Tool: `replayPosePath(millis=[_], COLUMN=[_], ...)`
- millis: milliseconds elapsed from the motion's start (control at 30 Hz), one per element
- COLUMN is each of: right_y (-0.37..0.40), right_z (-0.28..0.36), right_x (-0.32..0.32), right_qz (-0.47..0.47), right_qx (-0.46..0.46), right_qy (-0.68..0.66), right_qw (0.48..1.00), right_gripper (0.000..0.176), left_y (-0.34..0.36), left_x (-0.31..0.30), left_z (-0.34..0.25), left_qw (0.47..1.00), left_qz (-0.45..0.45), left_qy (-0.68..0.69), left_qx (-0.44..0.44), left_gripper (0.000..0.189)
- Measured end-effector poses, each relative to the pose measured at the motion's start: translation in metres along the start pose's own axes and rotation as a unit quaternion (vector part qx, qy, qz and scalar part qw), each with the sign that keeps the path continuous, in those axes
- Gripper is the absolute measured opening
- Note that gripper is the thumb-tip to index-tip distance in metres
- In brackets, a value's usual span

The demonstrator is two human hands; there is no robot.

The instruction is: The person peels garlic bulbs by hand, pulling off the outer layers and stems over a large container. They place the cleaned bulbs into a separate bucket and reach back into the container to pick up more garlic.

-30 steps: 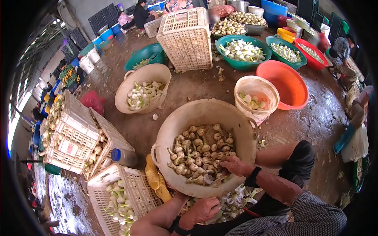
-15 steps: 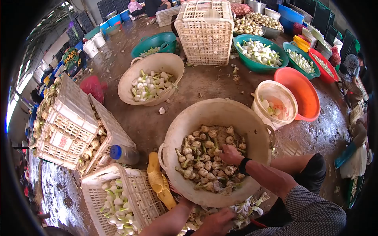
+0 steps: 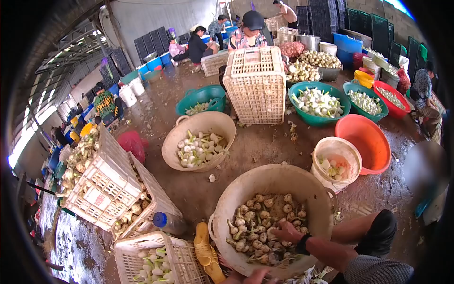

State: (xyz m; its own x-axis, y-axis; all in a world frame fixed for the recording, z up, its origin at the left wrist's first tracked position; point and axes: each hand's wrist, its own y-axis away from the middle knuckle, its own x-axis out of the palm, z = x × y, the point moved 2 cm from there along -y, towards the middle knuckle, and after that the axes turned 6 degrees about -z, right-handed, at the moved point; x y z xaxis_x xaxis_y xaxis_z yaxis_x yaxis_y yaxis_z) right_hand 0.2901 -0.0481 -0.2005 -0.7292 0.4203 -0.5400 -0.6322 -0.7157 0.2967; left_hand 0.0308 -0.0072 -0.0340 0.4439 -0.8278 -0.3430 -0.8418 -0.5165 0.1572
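My right hand (image 3: 286, 233), with a black wristband, is inside a large beige basin (image 3: 227, 201). Its fingers are closed round a garlic bulb (image 3: 272, 232), partly hidden by the fingers. Around it lie several dirty, short-stemmed garlic bulbs (image 3: 253, 227). My left hand (image 3: 257, 276) shows at the bottom edge, just below the basin's near rim. Its visible fingers look apart, nothing shows in them, and the rest is cut off. Leafy trimmings (image 3: 309, 275) lie beside the basin.
A crate of cleaned garlic (image 3: 153, 265), yellow slippers (image 3: 203, 244) and a blue-capped bottle (image 3: 168, 222) stand left. A white bucket (image 3: 336, 163) and orange basin (image 3: 366, 142) are right. Ahead are another beige basin (image 3: 165, 142) and an upright crate (image 3: 254, 90), with a person (image 3: 248, 35) behind.
The view has tilted up, so surroundings sit lower and more people show at the back. My right hand stays among the bulbs; my left hand now shows only at the bottom edge.
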Motion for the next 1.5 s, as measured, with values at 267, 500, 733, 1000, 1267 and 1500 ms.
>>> replayPosePath(millis=[267,500,733,1000,1267,1500], right_y=[0.123,0.163,0.184,0.182,0.179,0.179], right_z=[0.106,0.086,0.074,0.08,0.075,0.059], right_x=[-0.035,-0.037,-0.046,-0.046,-0.041,-0.02], right_qz=[0.222,0.168,0.127,0.136,0.147,0.066], right_qx=[0.006,-0.003,-0.017,-0.046,-0.037,-0.065], right_qy=[-0.225,-0.385,-0.385,-0.288,-0.255,-0.242], right_qw=[0.949,0.908,0.914,0.947,0.955,0.966], right_gripper=[0.041,0.037,0.032,0.033,0.029,0.017], left_y=[-0.012,-0.011,-0.011,-0.011,-0.015,-0.015], left_x=[-0.004,-0.002,0.005,0.007,0.016,0.026], left_z=[0.01,-0.005,-0.006,-0.013,-0.012,-0.016], left_qw=[0.961,0.981,0.997,0.992,0.972,0.952], left_qz=[-0.182,-0.061,-0.032,-0.034,-0.046,-0.018], left_qy=[-0.161,-0.08,0.029,-0.076,-0.168,-0.236], left_qx=[0.135,0.164,0.059,0.097,0.16,0.194], left_gripper=[0.048,0.057,0.058,0.054,0.051,0.048])
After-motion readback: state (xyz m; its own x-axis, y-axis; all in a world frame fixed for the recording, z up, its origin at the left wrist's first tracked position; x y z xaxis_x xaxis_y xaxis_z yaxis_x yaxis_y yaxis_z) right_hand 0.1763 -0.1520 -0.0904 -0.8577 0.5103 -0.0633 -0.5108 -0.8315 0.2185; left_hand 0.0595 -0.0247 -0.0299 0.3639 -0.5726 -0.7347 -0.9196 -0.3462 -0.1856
